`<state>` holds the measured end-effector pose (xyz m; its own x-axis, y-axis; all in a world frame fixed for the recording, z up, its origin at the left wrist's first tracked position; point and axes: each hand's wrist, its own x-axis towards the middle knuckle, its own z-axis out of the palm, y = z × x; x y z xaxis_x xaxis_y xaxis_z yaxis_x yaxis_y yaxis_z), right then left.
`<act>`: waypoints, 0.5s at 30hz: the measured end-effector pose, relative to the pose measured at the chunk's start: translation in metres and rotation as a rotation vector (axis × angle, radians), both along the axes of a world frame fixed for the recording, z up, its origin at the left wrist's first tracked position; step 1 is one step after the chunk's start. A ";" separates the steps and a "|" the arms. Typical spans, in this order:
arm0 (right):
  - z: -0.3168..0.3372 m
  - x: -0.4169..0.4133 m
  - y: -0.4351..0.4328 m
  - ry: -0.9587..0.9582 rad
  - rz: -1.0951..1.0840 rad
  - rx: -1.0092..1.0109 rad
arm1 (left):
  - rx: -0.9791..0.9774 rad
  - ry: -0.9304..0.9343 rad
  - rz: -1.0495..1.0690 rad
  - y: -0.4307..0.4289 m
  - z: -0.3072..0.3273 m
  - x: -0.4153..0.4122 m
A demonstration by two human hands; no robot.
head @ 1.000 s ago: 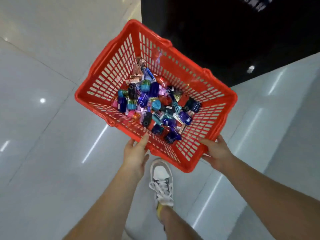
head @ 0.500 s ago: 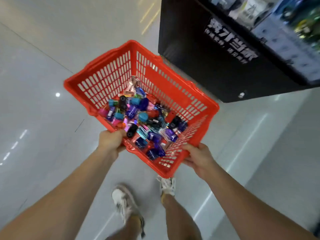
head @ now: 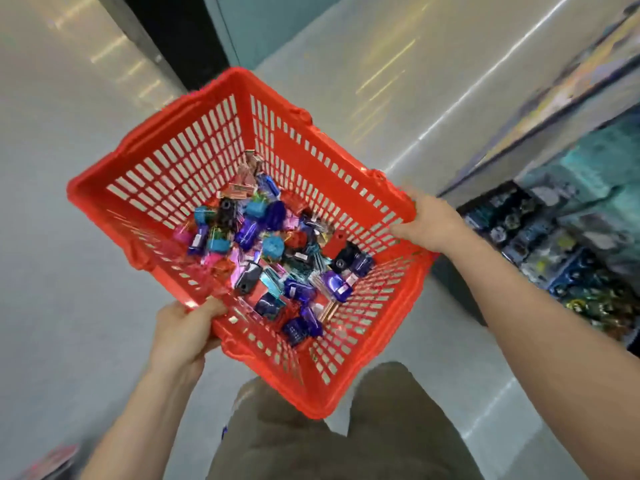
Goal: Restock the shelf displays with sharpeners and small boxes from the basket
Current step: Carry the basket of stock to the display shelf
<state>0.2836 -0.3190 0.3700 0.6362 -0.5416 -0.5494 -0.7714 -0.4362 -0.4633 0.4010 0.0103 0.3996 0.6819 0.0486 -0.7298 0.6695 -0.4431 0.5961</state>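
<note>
A red plastic basket (head: 180,161) is carried in front of me above the floor. Its bottom is covered with several small sharpeners and boxes (head: 273,251) in blue, purple, teal, pink and black. My left hand (head: 183,334) grips the basket's near-left rim, thumb over the edge. My right hand (head: 429,223) grips the right rim, fingers curled over it. The shelf display (head: 568,244) stands to the right, blurred, with packaged goods on it.
Glossy pale floor tiles (head: 69,237) lie under the basket. A dark fixture (head: 180,39) stands at the upper left. My khaki shorts (head: 346,441) fill the bottom middle. A pink package (head: 52,462) shows at the bottom left corner.
The view has swung round: the black display moved out of the upper right and a shelf of goods now lies to my right. Both hands keep hold of the basket, which has come closer.
</note>
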 end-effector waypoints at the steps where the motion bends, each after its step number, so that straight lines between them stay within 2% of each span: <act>1: 0.018 0.026 -0.010 0.020 0.044 0.027 | -0.006 -0.019 -0.022 -0.005 0.015 0.027; 6: 0.084 0.114 -0.066 0.115 0.063 0.119 | 0.026 -0.133 -0.185 -0.060 0.073 0.163; 12: 0.103 0.166 -0.130 -0.134 -0.482 0.405 | 0.086 -0.291 -0.439 -0.197 0.117 0.297; 15: 0.118 0.196 -0.185 -0.217 -0.566 0.421 | 0.096 -0.261 -0.532 -0.279 0.125 0.356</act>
